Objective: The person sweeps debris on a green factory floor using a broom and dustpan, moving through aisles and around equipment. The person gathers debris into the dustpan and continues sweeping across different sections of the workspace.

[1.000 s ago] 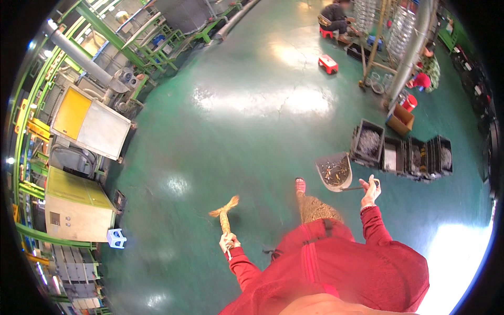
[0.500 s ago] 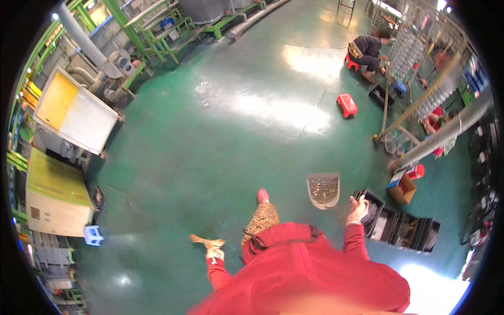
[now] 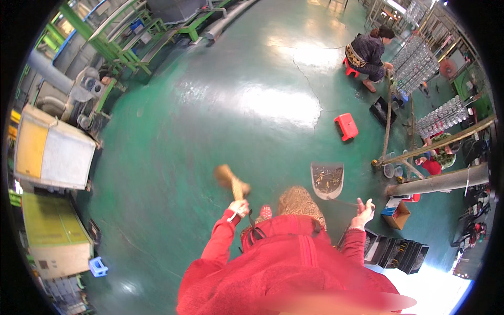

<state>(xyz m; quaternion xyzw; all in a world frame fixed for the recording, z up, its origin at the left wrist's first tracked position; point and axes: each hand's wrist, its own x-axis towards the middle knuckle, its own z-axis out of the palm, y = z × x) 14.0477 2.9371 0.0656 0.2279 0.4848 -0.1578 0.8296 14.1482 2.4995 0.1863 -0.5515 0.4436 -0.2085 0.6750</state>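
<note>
My left hand is closed round the handle of a short straw broom. The broom's head points forward and left, blurred by motion, over the green floor. To the right, my right hand grips the thin handle of a long-handled dustpan, with some fingers raised. The pan lies in front of that hand, its wide mouth facing away from me. Small brownish and yellowish scraps lie in it. My foot in a pinkish-red shoe shows between the broom and my patterned trousers.
A red stool stands ahead right, with a seated person beyond beside metal racks. A pillar-like pipe, a cardboard box and black crates are at right. Machines and a blue stool line the left.
My left hand has swung the broom forward and to the right. The dustpan has moved slightly forward with my right hand, and I have stepped ahead, leaving the black crates further back.
</note>
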